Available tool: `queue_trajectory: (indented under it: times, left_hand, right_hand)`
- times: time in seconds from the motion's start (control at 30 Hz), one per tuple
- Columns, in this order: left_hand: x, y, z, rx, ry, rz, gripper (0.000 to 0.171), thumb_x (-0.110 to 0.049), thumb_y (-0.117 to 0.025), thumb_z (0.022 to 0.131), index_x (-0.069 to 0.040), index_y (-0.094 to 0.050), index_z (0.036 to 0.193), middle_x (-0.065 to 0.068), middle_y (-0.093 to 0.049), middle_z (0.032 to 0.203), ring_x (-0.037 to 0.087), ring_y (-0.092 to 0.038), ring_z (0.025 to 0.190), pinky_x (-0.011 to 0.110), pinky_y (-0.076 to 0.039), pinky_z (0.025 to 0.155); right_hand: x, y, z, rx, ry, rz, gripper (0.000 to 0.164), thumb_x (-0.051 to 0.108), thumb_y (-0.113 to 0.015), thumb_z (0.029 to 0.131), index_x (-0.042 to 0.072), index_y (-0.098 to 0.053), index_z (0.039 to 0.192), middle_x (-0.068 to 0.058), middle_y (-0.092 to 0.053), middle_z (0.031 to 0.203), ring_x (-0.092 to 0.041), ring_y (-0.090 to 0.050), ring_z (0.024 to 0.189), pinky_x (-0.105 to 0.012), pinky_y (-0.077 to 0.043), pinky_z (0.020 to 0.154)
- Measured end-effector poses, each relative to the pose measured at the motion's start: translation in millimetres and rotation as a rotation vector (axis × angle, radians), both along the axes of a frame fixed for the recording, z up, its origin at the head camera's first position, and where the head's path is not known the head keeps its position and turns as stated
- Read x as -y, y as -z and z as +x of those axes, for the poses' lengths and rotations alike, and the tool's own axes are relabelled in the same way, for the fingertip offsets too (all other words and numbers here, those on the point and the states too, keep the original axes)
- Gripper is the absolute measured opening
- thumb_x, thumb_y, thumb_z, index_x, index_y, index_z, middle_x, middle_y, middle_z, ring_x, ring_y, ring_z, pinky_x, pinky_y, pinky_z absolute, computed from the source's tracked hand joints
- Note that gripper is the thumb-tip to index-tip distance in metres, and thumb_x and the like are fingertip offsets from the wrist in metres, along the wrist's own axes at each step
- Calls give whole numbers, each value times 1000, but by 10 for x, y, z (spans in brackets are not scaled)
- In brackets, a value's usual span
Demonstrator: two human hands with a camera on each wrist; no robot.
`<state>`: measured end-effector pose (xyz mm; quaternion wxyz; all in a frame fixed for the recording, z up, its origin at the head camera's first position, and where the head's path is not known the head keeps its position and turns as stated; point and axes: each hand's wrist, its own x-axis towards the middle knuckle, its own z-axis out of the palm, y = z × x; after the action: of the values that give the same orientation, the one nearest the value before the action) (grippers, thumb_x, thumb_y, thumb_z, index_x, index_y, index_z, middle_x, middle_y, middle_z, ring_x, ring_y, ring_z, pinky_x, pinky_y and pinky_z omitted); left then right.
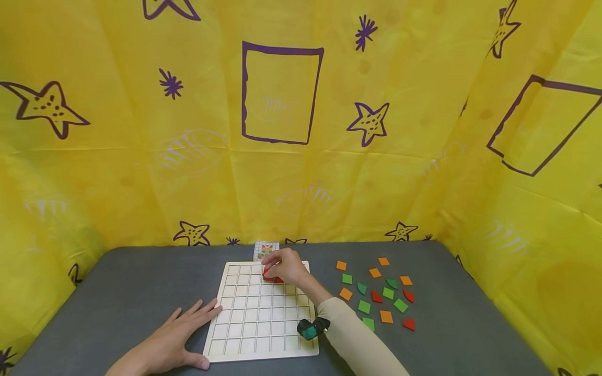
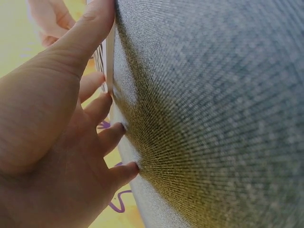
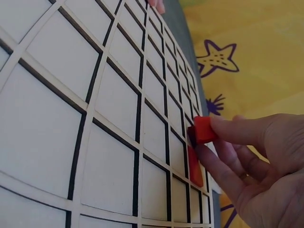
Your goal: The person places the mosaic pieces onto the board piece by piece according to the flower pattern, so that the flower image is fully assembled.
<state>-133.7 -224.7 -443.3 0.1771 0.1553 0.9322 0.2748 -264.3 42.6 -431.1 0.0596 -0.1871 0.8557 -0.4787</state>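
Note:
A pale wooden grid board [image 1: 242, 330] lies on the grey table. Over its far rows, my right hand [image 1: 288, 266] pinches a small red tile [image 3: 205, 129] between thumb and fingers, tilted above the cells. Just beside that tile, another red tile [image 3: 194, 166] sits in a cell of the board. My left hand [image 1: 176, 337] is spread flat at the board's left side, with thumb and fingertips touching its edge. In the left wrist view, the other fingertips of this hand rest on the table cloth.
Behind the board lies a card [image 1: 266, 249] printed with a coloured grid pattern. To the right are scattered loose tiles: several orange squares [image 1: 386, 316], green squares [image 1: 364, 306], green curved pieces [image 1: 361, 288] and red quarter-rounds [image 1: 409, 324]. A yellow curtain [image 1: 282, 183] hangs behind the table.

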Motion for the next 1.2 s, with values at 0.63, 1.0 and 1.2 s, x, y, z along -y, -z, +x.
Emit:
queue_trajectory:
  times: [0.63,1.0,1.2]
  left_hand:
    - [-14,-5,-1,4,-10,-12,105,-52,-86,58,-18,-44,148,11,-35,156,49,-19,143,76,-1,105]
    - [14,25,5,-17,21,16,105,-53,-85,59,-16,-44,148,13,-34,156,51,-19,142,78,-1,103]
    - [24,30,1,-12,16,22,105,-52,-86,59,-17,-44,148,13,-34,156,51,-19,142,77,0,103]
  right_hand:
    - [129,3,-7,-5,-28,-16,20,-6,-78,78,-1,-75,97,-4,-71,80,-10,-62,60,-26,-52,49]
    - [321,58,5,-104,-73,74,18,-5,-78,78,1,-75,94,1,-68,80,-2,-58,66,-16,-50,61]
    - [369,32,46,-150,-70,135,17,-9,-76,78,0,-73,92,-1,-67,77,-4,-56,65,-16,-48,60]
